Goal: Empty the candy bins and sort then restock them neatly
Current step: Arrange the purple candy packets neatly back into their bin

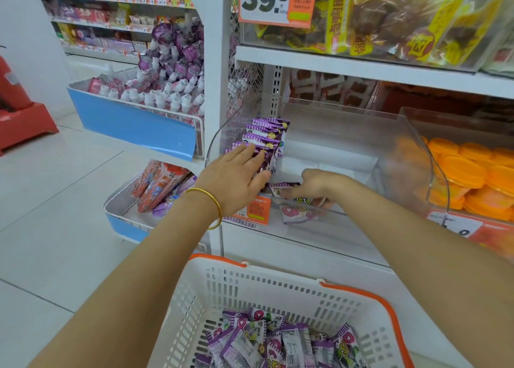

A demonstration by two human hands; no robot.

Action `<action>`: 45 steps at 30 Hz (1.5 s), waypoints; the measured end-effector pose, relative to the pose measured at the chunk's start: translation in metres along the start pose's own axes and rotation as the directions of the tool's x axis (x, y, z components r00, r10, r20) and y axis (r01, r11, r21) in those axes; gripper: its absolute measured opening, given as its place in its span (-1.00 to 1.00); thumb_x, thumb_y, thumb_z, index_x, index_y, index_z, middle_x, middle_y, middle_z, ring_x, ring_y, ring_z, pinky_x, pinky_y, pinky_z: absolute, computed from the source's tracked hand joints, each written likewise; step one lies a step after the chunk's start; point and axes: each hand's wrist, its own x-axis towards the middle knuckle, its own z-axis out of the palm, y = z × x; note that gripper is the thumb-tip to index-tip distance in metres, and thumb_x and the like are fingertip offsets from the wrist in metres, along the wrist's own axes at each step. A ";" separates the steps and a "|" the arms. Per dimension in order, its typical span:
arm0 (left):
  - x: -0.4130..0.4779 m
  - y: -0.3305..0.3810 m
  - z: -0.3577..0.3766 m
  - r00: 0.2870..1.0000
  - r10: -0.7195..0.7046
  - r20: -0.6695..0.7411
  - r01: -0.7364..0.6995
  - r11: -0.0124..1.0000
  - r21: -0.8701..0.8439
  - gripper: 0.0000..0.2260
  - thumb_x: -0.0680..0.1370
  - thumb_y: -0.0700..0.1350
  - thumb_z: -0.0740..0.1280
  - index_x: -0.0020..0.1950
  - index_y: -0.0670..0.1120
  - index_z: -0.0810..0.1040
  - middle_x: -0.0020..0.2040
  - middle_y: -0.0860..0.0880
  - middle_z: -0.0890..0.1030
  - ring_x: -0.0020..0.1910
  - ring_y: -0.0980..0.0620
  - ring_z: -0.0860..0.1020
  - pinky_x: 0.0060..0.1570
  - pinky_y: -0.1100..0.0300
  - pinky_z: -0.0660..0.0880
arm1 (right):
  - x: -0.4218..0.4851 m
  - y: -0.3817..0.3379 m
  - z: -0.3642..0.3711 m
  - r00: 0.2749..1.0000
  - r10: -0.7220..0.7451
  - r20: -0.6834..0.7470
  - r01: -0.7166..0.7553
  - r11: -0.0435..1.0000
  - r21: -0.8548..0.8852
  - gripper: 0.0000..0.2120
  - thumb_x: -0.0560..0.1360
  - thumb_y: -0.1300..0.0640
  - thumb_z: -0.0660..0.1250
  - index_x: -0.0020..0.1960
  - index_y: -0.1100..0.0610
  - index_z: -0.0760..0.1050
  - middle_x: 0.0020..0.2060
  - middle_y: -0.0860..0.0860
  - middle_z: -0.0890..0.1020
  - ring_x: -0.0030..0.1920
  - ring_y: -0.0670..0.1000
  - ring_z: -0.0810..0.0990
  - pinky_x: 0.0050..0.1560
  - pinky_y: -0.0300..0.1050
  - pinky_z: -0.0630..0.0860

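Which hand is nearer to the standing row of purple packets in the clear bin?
Left. The left hand touches the front of the row of packets; the right hand is apart, to its right, holding a loose packet.

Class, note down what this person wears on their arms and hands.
Both forearms are bare, with no sleeves or gloves in view. A thin gold bangle circles the wrist of the left hand. The right hand and wrist show no jewellery.
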 end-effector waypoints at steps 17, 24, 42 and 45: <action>0.012 0.001 0.004 0.997 -0.018 -0.073 0.019 1.000 0.023 -0.31 0.48 0.18 -0.31 0.56 -0.04 0.01 0.57 -0.04 0.03 0.55 0.01 -0.05 0.48 0.12 -0.16 | 0.081 0.012 -0.041 0.815 0.155 -0.558 0.207 0.822 0.530 -0.49 0.41 0.22 0.49 0.13 0.17 0.20 0.00 0.08 0.36 -0.01 0.03 0.37 0.07 -0.12 0.39; 0.011 0.001 0.007 0.993 -0.007 -0.121 0.010 1.000 0.021 -0.20 0.37 0.20 -0.41 0.56 0.01 0.07 0.56 0.00 0.10 0.54 0.02 0.04 0.48 0.13 -0.12 | 0.115 0.002 -0.036 0.726 0.198 -0.658 0.260 0.807 0.530 -0.50 0.43 0.21 0.46 0.22 0.28 0.27 0.01 0.09 0.38 -0.01 0.04 0.37 0.10 -0.08 0.40; -0.026 0.036 0.007 0.738 0.314 -0.597 -0.304 0.945 0.121 -0.66 0.54 -0.04 0.20 0.21 -0.17 0.56 0.25 -0.12 0.55 0.19 -0.15 0.45 0.14 0.00 0.32 | -0.127 0.042 -0.004 0.809 -0.346 -0.476 0.582 0.586 0.564 -0.85 0.48 0.30 0.37 -0.05 0.10 0.46 -0.24 0.09 0.58 -0.40 -0.03 0.57 -0.51 -0.22 0.47; -0.058 0.063 0.037 0.694 0.494 -0.525 -0.477 0.861 0.179 -0.71 0.53 -0.08 0.20 0.15 -0.17 0.57 0.22 -0.14 0.57 0.12 -0.15 0.45 0.03 -0.01 0.35 | -0.137 0.094 0.056 0.939 -0.330 -0.093 0.318 0.738 0.596 -0.87 0.48 0.27 0.39 0.01 0.16 0.51 -0.23 0.12 0.62 -0.35 0.02 0.61 -0.44 -0.15 0.54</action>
